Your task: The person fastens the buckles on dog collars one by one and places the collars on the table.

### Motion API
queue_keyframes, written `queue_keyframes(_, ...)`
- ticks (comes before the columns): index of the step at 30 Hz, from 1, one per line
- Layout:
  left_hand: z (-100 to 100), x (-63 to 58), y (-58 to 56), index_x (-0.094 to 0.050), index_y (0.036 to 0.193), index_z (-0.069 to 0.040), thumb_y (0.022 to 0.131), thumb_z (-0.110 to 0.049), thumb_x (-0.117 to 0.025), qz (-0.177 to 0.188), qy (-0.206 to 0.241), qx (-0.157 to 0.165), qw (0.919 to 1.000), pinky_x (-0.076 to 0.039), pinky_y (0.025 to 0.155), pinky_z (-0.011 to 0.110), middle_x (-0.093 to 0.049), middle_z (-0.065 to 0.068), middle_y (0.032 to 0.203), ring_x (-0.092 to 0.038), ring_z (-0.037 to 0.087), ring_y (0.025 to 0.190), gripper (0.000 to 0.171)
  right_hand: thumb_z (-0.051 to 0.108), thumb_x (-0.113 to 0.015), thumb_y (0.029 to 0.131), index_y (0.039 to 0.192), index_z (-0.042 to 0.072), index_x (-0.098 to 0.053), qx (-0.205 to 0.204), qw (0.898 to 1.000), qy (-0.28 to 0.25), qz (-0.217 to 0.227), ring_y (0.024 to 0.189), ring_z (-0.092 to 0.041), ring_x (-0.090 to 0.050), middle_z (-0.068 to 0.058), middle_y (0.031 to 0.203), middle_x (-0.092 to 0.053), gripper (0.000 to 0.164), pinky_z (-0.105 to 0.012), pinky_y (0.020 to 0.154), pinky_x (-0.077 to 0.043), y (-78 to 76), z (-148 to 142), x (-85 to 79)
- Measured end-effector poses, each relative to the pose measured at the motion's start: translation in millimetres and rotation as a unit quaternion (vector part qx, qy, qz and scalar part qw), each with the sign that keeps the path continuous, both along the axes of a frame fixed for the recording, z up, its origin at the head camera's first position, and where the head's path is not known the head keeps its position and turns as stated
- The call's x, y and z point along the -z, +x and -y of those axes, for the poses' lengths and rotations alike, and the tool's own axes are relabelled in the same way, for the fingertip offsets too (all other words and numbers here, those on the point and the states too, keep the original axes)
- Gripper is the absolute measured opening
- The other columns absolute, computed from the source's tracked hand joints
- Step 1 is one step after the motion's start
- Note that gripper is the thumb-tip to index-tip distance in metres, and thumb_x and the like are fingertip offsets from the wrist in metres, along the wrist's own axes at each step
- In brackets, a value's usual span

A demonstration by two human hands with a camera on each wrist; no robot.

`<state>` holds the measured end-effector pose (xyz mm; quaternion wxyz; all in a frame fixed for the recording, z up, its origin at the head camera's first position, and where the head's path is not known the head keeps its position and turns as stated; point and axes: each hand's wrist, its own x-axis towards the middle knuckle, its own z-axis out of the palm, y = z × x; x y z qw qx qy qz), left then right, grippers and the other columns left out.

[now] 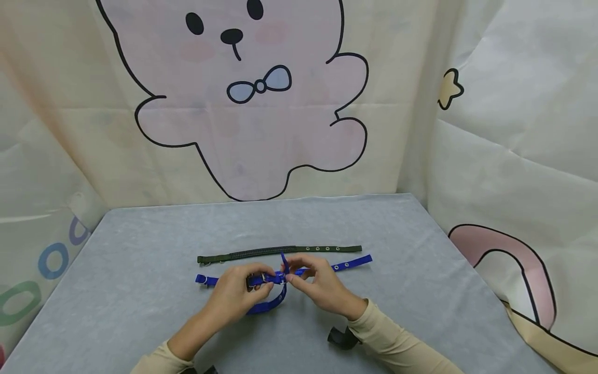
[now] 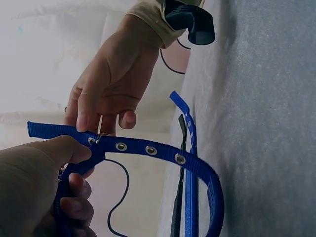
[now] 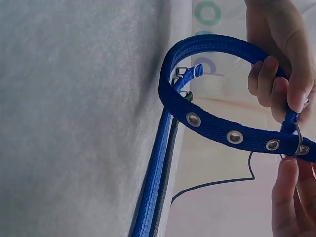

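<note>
A blue collar (image 1: 266,306) with metal eyelets is bent into a loop between both hands, above the table. My left hand (image 1: 240,288) grips its buckle end, thumb on top and fingers curled beneath. On the other side, my right hand (image 1: 320,283) pinches the collar at a metal ring (image 3: 298,140), where the eyeleted strap passes through. The strap's free tip (image 2: 44,130) sticks out beyond the ring. Behind the hands, a second blue collar (image 1: 352,263) lies stretched flat, partly hidden by them. A green collar (image 1: 263,252) lies straight just beyond it.
Grey cloth covers the table (image 1: 140,270). Printed curtains (image 1: 397,104) hang along its back and sides. A black wrist strap (image 1: 343,337) shows beside the right sleeve.
</note>
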<state>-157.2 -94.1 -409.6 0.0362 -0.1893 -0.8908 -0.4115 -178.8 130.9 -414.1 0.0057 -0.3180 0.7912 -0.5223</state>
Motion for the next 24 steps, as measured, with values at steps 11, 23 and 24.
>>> queue_keyframes(11,3.8,2.5,-6.0,-0.074,0.113,-0.016,0.092,-0.017,-0.075,0.019,0.078,0.029,0.9964,-0.043,0.054,0.021,-0.068,-0.004,0.082,-0.049,0.002,0.06,0.021,0.012,-0.064,0.1,0.127,0.009,-0.063,0.014,0.999,-0.005,-0.035,0.1,-0.014,-0.065,-0.018,0.115,-0.069,0.027,-0.028,0.075,-0.056,-1.9,-1.7,2.3)
queue_keyframes(23,5.2,5.6,-8.2,-0.074,0.113,-0.019,0.09,-0.019,-0.077,0.066,0.139,0.006,0.9881,-0.048,0.066,0.024,-0.073,-0.003,0.087,-0.061,0.018,0.074,0.023,0.013,-0.062,0.101,0.126,0.011,-0.061,0.022,0.999,0.016,-0.035,0.109,-0.022,-0.067,-0.007,0.116,-0.07,0.025,-0.028,0.08,-0.057,-4.2,-2.4,3.1)
queue_keyframes(24,5.2,5.7,-8.4,-0.074,0.113,-0.019,0.09,-0.018,-0.077,0.067,0.143,0.006,0.9875,-0.049,0.066,0.025,-0.073,-0.003,0.087,-0.062,0.018,0.074,0.023,0.012,-0.062,0.101,0.126,0.011,-0.061,0.022,0.999,0.015,-0.036,0.109,-0.022,-0.067,-0.008,0.116,-0.07,0.025,-0.028,0.08,-0.057,-4.6,-2.4,3.6)
